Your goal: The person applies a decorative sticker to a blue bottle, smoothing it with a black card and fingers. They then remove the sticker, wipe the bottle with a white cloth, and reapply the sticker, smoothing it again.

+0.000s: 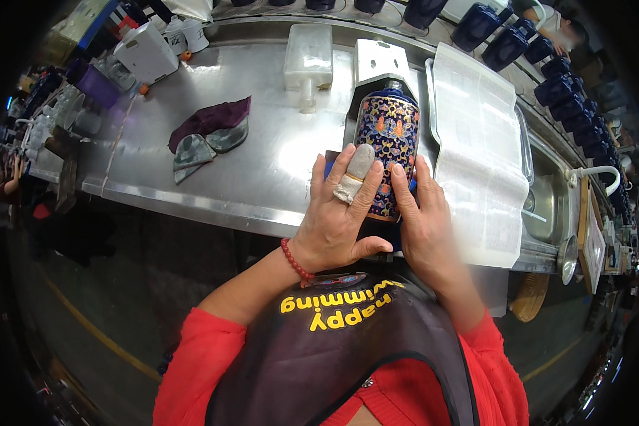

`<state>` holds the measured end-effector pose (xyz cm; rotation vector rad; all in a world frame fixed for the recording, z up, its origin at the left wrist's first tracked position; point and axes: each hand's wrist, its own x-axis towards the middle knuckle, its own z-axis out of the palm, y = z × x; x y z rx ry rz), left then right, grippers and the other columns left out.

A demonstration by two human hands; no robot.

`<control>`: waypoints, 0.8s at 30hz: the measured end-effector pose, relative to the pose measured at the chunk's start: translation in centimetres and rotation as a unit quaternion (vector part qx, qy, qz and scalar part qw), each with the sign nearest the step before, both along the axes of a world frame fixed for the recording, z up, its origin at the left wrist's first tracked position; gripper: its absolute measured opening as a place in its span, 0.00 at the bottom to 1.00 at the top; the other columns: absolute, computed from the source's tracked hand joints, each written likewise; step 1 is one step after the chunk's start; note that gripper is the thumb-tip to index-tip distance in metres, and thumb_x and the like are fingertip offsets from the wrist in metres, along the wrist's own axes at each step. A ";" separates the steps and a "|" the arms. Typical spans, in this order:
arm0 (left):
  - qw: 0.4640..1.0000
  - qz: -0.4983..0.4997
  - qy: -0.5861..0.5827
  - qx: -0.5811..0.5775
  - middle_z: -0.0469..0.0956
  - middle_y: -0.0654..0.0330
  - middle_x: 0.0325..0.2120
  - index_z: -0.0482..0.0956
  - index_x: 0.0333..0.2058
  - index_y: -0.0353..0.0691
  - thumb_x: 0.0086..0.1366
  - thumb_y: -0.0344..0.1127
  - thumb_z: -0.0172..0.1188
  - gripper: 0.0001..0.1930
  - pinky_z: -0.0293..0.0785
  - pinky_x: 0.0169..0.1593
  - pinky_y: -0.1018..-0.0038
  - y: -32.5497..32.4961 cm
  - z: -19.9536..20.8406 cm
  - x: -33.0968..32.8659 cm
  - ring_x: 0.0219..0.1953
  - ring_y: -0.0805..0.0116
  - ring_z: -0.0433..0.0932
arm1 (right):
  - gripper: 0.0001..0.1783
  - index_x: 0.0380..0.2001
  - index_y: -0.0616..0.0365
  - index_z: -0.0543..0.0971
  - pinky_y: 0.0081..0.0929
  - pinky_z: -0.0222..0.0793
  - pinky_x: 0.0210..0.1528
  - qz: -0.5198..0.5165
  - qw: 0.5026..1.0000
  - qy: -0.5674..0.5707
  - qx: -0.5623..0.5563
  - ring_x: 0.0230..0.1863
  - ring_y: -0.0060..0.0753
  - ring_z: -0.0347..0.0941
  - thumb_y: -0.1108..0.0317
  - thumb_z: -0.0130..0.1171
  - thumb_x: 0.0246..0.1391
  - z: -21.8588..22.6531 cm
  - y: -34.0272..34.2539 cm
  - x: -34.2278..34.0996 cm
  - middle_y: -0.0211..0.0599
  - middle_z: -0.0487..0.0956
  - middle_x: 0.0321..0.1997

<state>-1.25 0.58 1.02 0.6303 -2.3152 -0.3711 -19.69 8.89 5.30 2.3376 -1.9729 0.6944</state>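
Observation:
A dark blue bottle (389,121) with a colourful flower-like pattern lies on its side, neck pointing away from me. Under it is a dark cradle (353,106), partly hidden, with a white block (380,59) at the far end. My left hand (337,213) rests on the bottle's left side, fingers stretched out and apart. One of its fingers wears a grey cloth finger cot (360,163) with a whitish band. My right hand (426,220) lies along the bottle's right side, fingers extended against the pattern. Both hands touch the bottle near its lower end.
Beyond the cradle's left stands a clear bottle-shaped block (309,60) on the metal table (241,167). Folded purple and grey cloths (209,135) lie left. A tray with white sheets (476,156) is at right, then a sink (543,213). Dark blue bottles (508,46) line the back.

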 end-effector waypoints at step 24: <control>0.998 -0.017 -0.007 -0.052 0.69 0.49 0.66 0.70 0.67 0.42 0.70 0.72 0.41 0.42 0.29 0.74 0.42 2.2 -1.3 1.4 0.72 0.49 0.58 | 0.41 0.69 0.57 0.67 0.49 0.69 0.62 0.017 1.000 -0.015 -0.003 0.61 0.65 0.71 0.86 0.54 0.49 -0.5 1.9 -0.2 0.71 0.63 0.69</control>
